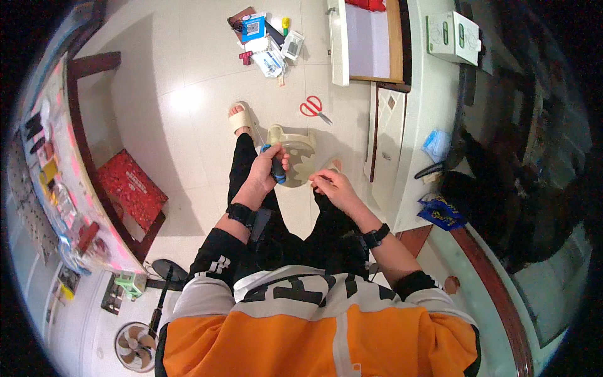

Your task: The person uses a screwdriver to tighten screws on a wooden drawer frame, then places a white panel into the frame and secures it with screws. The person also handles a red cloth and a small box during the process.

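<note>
The left hand (269, 168) closes its fingers around a blue-and-black screwdriver (278, 171), thumb side up, over the left edge of the pale stool (296, 157); the tool's thin shaft points away past the stool's left side. The right hand (331, 188) hangs near the stool's right near edge, palm down, fingers bent and thumb drawn to the index fingertip in a narrow pinch; whether anything sits in it, I cannot tell. Both forearms slant inward toward the stool, elbows apart, a black band on each wrist. Just beyond the stool lie red-handled scissors (315, 109), blades angled toward its right. A slippered foot (239, 119) rests left of it. Farther beyond the stool is a pile of small items (267, 47), and to its far right an open drawer (377, 44).
</note>
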